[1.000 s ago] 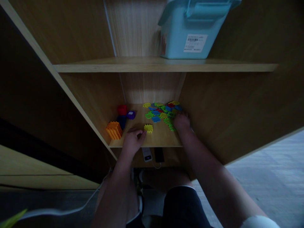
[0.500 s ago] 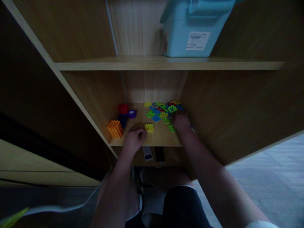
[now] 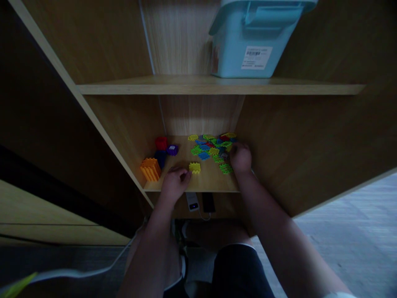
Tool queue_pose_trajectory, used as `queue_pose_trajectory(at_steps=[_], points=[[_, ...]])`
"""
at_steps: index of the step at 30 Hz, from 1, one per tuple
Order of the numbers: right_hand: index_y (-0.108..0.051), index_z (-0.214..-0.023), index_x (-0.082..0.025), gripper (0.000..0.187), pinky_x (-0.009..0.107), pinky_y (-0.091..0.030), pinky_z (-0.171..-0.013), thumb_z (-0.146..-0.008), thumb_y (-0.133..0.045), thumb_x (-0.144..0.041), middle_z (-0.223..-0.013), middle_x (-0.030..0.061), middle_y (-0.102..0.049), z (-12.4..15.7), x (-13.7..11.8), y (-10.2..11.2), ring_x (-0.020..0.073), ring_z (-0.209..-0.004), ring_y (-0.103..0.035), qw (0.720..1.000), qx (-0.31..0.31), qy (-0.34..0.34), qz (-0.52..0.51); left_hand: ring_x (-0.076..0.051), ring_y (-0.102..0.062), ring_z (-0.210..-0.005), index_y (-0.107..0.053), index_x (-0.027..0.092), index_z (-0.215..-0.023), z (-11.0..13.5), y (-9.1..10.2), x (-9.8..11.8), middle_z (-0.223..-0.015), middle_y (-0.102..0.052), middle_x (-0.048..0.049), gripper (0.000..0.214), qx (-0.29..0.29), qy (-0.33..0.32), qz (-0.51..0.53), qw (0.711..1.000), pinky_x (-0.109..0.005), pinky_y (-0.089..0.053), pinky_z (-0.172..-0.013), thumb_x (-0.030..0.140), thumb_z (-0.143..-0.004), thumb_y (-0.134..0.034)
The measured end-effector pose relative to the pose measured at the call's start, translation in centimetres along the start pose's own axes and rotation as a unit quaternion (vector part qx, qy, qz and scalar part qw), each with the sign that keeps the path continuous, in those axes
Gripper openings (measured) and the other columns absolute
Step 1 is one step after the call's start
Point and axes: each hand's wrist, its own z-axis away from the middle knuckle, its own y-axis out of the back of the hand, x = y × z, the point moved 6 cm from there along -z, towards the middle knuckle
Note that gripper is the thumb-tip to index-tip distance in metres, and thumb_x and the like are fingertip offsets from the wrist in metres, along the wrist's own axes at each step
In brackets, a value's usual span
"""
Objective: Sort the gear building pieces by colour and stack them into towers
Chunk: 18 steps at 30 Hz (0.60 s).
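A yellow interlocking tile (image 3: 194,167) with notched edges lies near the front of the low shelf. My left hand (image 3: 175,182) is closed, its thumb and finger at the left edge of that tile. Farther back on the right is a loose pile of interlocking tiles (image 3: 204,147) in blue, green, yellow and red. My right hand (image 3: 241,158) is at the pile's right side, fingers bunched; whatever they hold is hidden. Just left of its wrist lies a green tile (image 3: 225,168).
Along the left wall stand an orange stack (image 3: 150,169), a dark blue block (image 3: 160,158), a red block (image 3: 161,143) and a purple piece (image 3: 172,150). A light blue bin (image 3: 245,37) rests on the upper shelf (image 3: 186,88). Below lie a white device (image 3: 192,201) and a black one (image 3: 209,202).
My right hand has shifted slightly right and its fingers have drawn in. The green tile that stood out by its fingertips no longer shows there. My left hand and the yellow tile have stayed put.
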Motion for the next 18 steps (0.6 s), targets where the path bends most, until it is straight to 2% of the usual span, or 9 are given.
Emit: queue_pose_trajectory(at_steps=[8,11,15,18], points=[[-0.079,-0.129,-0.012,0.045,0.043,-0.056,-0.092,-0.099,-0.046,-0.018,-0.128,0.0224,-0.070,0.6,-0.1,0.4,0.0294,-0.096,-0.069,1.000,0.019,-0.016,-0.015,-0.024,-0.073,-0.092,-0.071,0.025,-0.082,0.1,0.1,0.1,-0.086,-0.076,-0.0041,0.027,-0.001,0.000,-0.004,1.000,-0.037,-0.057,-0.090,0.035,-0.106,-0.064],[-0.077,-0.133,-0.013,0.046,0.044,-0.057,-0.092,-0.100,-0.046,-0.020,-0.132,0.0228,-0.070,0.6,0.0,0.6,0.0303,-0.098,-0.070,0.998,0.045,-0.024,-0.027,-0.025,-0.073,-0.093,-0.072,0.025,-0.082,0.1,0.1,0.1,-0.087,-0.076,-0.0047,0.027,0.004,-0.001,-0.002,1.000,-0.038,-0.057,-0.089,0.035,-0.106,-0.065],[-0.077,-0.124,-0.014,0.038,0.047,-0.057,-0.101,-0.101,-0.050,-0.029,-0.123,0.0208,-0.077,0.5,0.5,1.1,0.0321,-0.108,-0.072,0.985,0.115,-0.015,-0.130,-0.025,-0.072,-0.091,-0.074,0.023,-0.081,0.0,0.1,-0.1,-0.085,-0.076,-0.0046,0.027,0.011,0.002,0.014,1.000,-0.038,-0.056,-0.088,0.035,-0.105,-0.067],[-0.077,-0.115,-0.016,0.036,0.045,-0.061,-0.097,-0.099,-0.060,-0.043,-0.109,0.0149,-0.081,0.5,1.2,0.9,0.0285,-0.100,-0.075,0.959,0.128,-0.041,-0.248,-0.024,-0.074,-0.091,-0.078,0.024,-0.089,0.0,0.2,-0.6,-0.089,-0.079,-0.0033,0.020,0.030,0.027,0.066,0.997,-0.036,-0.056,-0.086,0.034,-0.103,-0.070]])
